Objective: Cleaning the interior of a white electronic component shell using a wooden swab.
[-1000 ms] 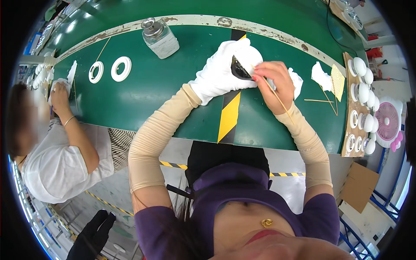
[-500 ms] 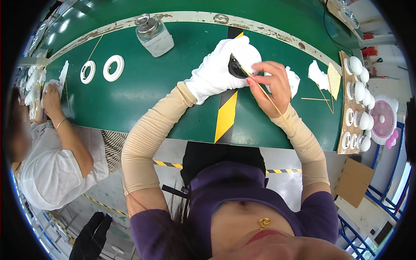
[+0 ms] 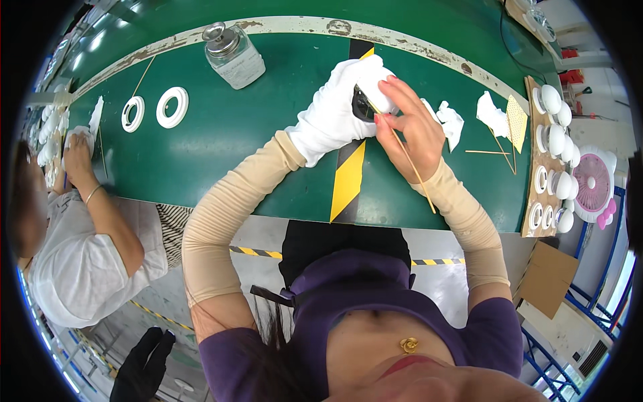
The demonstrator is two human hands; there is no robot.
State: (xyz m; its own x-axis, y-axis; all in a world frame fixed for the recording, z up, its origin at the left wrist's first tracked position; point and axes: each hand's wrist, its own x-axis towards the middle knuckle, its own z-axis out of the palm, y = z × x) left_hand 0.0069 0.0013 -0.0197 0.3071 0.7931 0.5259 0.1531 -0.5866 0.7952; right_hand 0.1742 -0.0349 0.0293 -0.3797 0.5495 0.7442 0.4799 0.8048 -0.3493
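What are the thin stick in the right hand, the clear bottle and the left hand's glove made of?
Thin stick: probably wood or bamboo, matte, going by its pale tan colour.
Bottle: glass or clear plastic, glossy, since its walls look transparent; its top looks like polished metal from bright reflections.
Glove: likely matte white fabric, given its soft creases.

I observe remotely a rounded white housing (image 3: 373, 86), tilted, its glossy black face (image 3: 361, 106) exposed; a thin wooden stick (image 3: 419, 177) slants, upper end at that face.
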